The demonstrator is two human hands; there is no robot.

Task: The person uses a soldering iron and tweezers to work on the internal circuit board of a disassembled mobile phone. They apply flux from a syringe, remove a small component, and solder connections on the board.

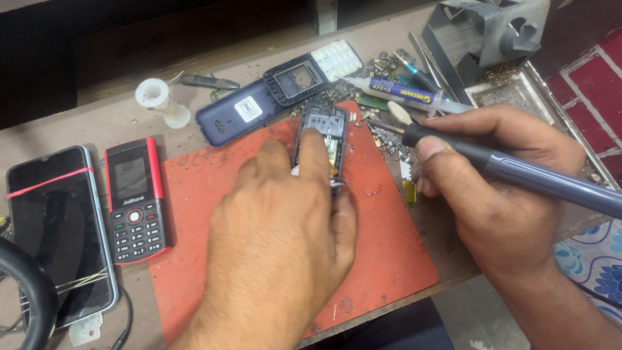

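My left hand [285, 240] presses down on an opened dark phone body [321, 126] lying on a red mat [214, 194], index finger along the phone's middle. My right hand [499, 194] grips a grey soldering iron [518, 172] like a pen. Its metal tip [382, 126] points left and sits just right of the phone's upper edge. Most of the phone's lower half is hidden under my left hand.
A red and black keypad phone [135, 201] and a smartphone with a red band [58, 233] lie at left. A blue phone back cover [243, 113], black frame [298, 78], white keypad [337, 59], syringe tube [402, 91], solder spool [159, 100] and metal stand [492, 29] lie behind.
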